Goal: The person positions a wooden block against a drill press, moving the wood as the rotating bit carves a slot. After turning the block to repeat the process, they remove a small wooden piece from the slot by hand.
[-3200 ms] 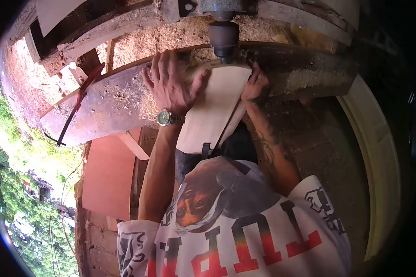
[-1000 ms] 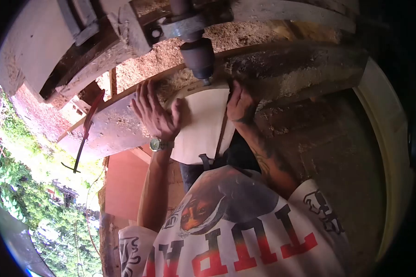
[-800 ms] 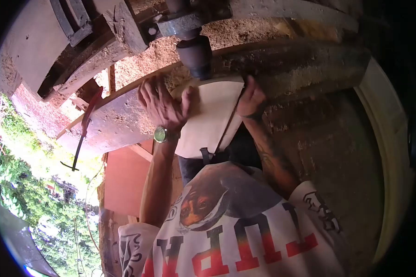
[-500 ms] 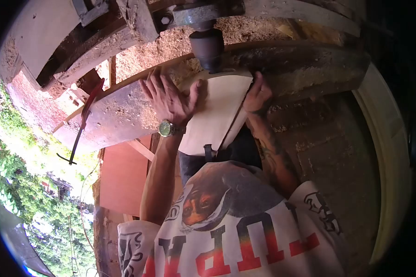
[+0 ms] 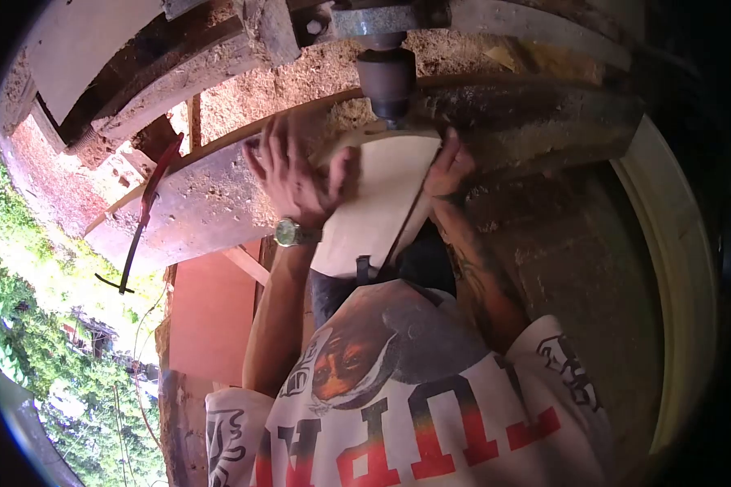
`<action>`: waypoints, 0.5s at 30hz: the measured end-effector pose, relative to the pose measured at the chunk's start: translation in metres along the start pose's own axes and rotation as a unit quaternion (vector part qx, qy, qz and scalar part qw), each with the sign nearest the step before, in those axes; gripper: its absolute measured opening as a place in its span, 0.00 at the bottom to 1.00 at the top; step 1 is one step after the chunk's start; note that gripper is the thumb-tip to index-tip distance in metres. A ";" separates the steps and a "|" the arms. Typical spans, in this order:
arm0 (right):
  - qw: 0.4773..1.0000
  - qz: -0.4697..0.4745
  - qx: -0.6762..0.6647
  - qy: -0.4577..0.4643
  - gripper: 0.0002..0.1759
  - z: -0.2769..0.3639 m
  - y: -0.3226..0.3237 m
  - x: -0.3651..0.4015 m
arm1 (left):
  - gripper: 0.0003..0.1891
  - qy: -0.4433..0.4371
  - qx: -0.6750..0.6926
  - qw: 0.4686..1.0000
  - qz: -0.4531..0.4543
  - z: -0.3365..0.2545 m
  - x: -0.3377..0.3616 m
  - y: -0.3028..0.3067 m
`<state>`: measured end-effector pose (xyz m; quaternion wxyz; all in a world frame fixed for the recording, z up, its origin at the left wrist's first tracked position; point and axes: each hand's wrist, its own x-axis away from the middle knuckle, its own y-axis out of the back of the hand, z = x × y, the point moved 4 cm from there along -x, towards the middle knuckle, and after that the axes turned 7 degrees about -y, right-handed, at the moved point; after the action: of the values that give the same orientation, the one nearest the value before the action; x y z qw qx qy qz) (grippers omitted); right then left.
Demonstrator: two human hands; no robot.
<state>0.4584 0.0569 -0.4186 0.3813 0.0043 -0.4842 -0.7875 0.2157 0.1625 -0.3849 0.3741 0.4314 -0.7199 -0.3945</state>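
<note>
A pale, fan-shaped wooden piece lies below a dark spindle with a chuck, its curved top edge close to the tool tip. My left hand, with a watch at the wrist, rests with spread fingers over the bench edge, its thumb beside the piece's left side. On the other side, my right hand holds the piece's right edge, fingers bent round it. A dark gap runs along that right side. The exact contact between tool tip and wood is hard to make out.
A curved, dusty bench edge crosses the upper view. At the left hangs a red-handled tool with a dark bar. Sawdust covers the surface behind. A reddish panel stands lower left, and a pale curved board at the right.
The spindle appears farther right in view and nearer the piece's right corner. My left hand looks blurred by motion; both hands keep nearly the same hold.
</note>
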 end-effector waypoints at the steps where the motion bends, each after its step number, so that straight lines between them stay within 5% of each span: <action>1: 1.000 0.006 0.023 0.013 0.22 0.002 -0.005 0.003 | 0.47 0.011 0.008 1.000 0.004 0.005 0.005 0.002; 11: 0.996 -0.026 0.004 0.081 0.18 0.006 -0.009 0.005 | 0.44 0.011 -0.037 0.999 0.003 0.002 0.005 0.002; 15: 0.999 0.020 0.034 -0.010 0.21 -0.002 -0.005 0.005 | 0.44 0.003 -0.035 0.999 -0.011 -0.003 0.004 0.000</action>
<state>0.4525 0.0539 -0.4218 0.3915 -0.0008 -0.5143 -0.7631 0.2170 0.1585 -0.3825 0.3871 0.4271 -0.6997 -0.4221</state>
